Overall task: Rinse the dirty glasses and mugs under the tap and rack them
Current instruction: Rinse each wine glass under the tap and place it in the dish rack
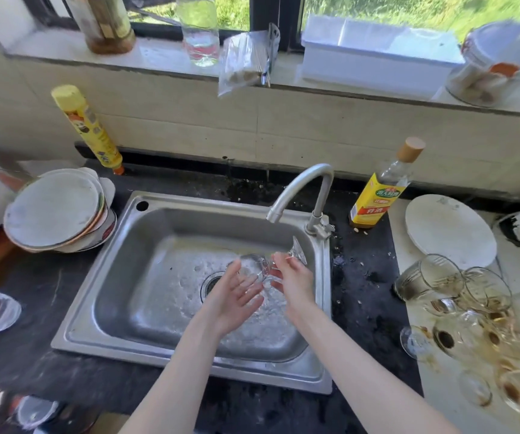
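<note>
Rinsing a clear stemmed glass (260, 267) over the stainless steel sink (146, 245), the person held it on its side just below the spout of the curved metal tap (302, 189), its foot pointing toward two o'clock. The right hand (293, 281) had fingers curled round the stem end, though blur hid exactly how they met the glass. The left hand (236, 292) lay palm-up at the bowl with fingers straight and slightly spread — touching the bowl rather than gripping it, as far as could be seen. At three to four o'clock of the sink a heap of stained clear glasses (471, 314) waited on the pale counter, next to a round white plate (449, 230). A stack of white plates (58, 211) stood at nine o'clock.

To rinse well, the person would likely need to turn the glass slowly so water swept all round inside — keeping the stem grip firm, since wet glass probably slips.
</note>
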A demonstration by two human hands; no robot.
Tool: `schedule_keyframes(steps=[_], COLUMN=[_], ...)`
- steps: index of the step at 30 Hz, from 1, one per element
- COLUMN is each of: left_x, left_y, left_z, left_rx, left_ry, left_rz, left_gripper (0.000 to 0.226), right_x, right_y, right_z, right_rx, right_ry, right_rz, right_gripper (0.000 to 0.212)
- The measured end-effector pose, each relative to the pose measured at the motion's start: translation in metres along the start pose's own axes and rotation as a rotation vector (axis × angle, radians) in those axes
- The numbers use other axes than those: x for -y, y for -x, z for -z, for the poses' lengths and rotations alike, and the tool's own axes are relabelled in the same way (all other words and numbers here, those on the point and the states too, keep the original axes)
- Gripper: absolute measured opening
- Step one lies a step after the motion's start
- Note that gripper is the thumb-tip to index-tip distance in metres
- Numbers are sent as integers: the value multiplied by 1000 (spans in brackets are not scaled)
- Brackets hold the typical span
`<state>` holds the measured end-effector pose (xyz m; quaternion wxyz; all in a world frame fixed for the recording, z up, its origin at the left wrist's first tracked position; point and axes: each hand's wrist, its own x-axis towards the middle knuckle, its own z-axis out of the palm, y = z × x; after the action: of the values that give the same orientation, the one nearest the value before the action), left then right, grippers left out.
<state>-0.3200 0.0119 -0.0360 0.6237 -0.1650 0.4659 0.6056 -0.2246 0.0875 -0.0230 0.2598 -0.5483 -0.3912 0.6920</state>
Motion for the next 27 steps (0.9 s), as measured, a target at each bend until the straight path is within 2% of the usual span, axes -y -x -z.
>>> schedule_keyframes(steps=[3, 6, 8, 10, 13, 16, 18, 22, 24, 27], left_x=[-2, 3, 4, -2, -21, -40, -47, -41, -32, -12], left_y=[7, 11, 9, 9, 21, 39, 49, 60, 67, 81], left_z=[10, 23, 35, 42, 39, 28, 25, 26, 29, 28], left_rx=[25, -142, -201, -118, -1, 39, 68, 193, 352, 588], left_ry=[-371, -876, -1282, -1626, -1961, -2133, -2211, -2326, -2344, -2289], left_rz=[-61, -208, -359, -503, -673, -939, -1038, -1112, -1202, -1353], left_gripper=[43, 46, 51, 54, 59, 85, 89, 69, 52, 45], right_x=[-2, -21, -32, -35, -10, 19, 27, 7, -12, -36], right_y=[3, 13, 23, 27, 37, 59, 78, 105, 125, 164], right_z=[9, 22, 29, 35, 36, 36, 37, 49, 59, 75], right_rx=[1, -35, -39, -39, -79, -146, -187, -261, -336, -464], right_ry=[21, 161, 358, 519, 593, 589, 549, 545, 525, 469], right_rz=[33, 17, 47, 95, 204, 410, 494, 456, 415, 402], right_gripper=[13, 26, 33, 38, 27, 25, 15, 13, 19, 22])
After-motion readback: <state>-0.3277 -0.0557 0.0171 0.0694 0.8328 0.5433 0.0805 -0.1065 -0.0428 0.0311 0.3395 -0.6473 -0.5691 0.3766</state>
